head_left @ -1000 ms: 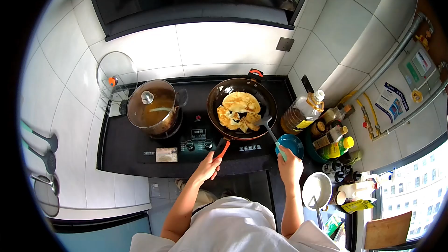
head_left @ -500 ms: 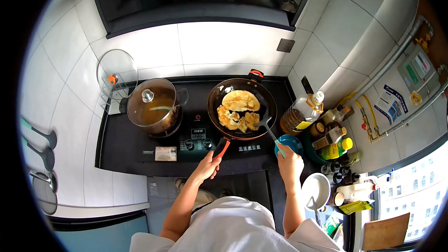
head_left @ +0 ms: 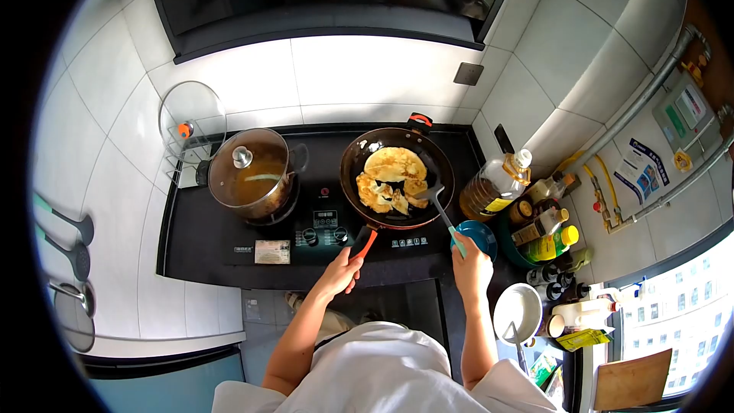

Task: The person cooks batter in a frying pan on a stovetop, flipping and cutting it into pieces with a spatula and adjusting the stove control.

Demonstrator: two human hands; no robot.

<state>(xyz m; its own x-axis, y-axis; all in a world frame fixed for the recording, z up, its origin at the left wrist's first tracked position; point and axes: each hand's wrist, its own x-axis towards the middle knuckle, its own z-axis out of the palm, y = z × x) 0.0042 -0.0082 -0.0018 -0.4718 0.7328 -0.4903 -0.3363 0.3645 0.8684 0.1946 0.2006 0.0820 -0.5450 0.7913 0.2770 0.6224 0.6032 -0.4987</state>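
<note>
The pan's handle point(head_left: 365, 243), red and black, is held in the left hand point(head_left: 339, 274); the grip is closed, with the fingers wrapped about the end of the handle. The spatula point(head_left: 446, 218) is held in the right hand point(head_left: 472, 268), its pale green end enclosed by a closed grip. The spatula is slanted over the near right rim of the pan point(head_left: 352, 160), and its grey blade is set inside, close to the right edge of the food point(head_left: 394, 164); whether the two are touching cannot be told.

The food, browned in patches, is spread over the middle of the pan: one large rounded piece is seen at the far side, and torn smaller pieces are gathered on the near side.

To the left of the pan, a pot point(head_left: 266, 203) is covered by a glass lid point(head_left: 242, 157), through which brownish liquid can be seen. Between and in front of them, the control panel point(head_left: 325, 237) is set into the black desk point(head_left: 202, 251).

Just beyond the right hand, a blue bowl point(head_left: 479, 234) is partly hidden by the spatula. Behind the bowl an oil bottle point(head_left: 489, 190) is stood, and a white pan point(head_left: 514, 304) is placed nearer the body.
</note>
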